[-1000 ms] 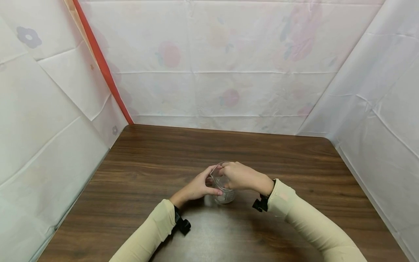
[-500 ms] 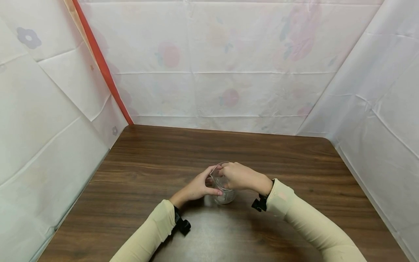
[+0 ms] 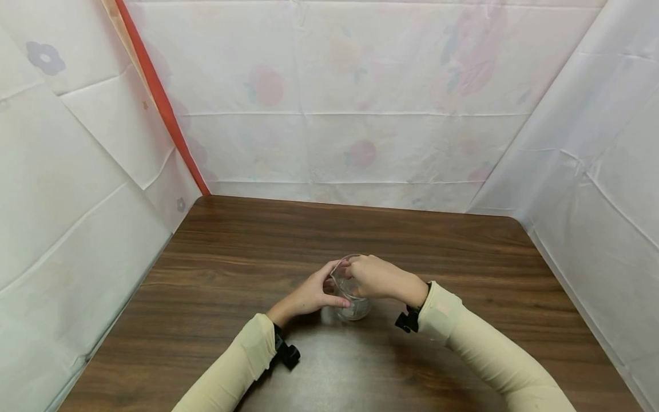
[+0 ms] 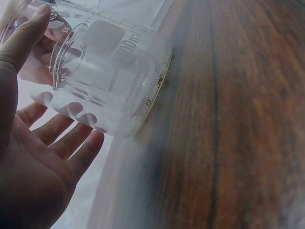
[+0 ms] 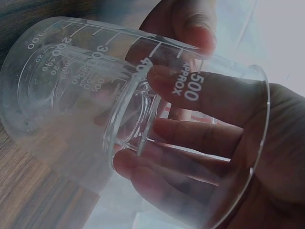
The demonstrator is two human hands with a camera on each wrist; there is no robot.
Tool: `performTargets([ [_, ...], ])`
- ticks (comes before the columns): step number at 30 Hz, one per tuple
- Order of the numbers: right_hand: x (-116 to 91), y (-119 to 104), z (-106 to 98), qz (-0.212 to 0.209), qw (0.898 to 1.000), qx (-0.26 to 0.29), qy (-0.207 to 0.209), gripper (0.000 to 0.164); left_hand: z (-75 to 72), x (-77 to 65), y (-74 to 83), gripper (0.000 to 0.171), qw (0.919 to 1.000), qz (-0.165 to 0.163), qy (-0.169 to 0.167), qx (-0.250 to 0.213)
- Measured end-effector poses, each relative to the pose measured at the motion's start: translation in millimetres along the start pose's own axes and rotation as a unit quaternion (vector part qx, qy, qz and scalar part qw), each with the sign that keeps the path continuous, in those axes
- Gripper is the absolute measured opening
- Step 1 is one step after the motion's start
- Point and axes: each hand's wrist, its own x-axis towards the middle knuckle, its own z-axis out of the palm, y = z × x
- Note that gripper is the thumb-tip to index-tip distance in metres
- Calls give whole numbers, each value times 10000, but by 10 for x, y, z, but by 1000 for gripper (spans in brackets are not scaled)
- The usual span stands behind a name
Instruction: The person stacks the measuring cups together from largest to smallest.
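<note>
A large clear glass beaker with white scale marks stands on the table, centre of the head view. My left hand holds its side, thumb on the near side and fingers round the far side. My right hand reaches down through its mouth. Inside the large beaker sits a smaller glass beaker; a second rim shows within its mouth, so another may be nested there. In the right wrist view, my right thumb and fingers grip at the smaller beaker's rim. Glass reflections blur the exact contact.
The brown wood-grain table stretches out on all sides of the beaker. White patterned cloth hangs behind and at both sides, with a red strip at the left corner. Black straps with small devices sit on the wrists.
Almost nothing differs. The right wrist has shifted very slightly to the left; the left hand and the beaker stay where they were.
</note>
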Motion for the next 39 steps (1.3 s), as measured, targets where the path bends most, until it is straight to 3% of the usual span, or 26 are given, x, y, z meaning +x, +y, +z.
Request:
performTargets([
  [17,-13,-4,8,-96,9995,-289,66,26,10,-3,23,94,9998,171,46,-16],
  [25,-16,-3,11,-65,9997,-233,75,25,3,-10,32,96,10000,-19,-29,22],
  [39,-21,-21,-10,-21,9996,-254,78,24,-7,-4,38,93,10000,36,3,7],
])
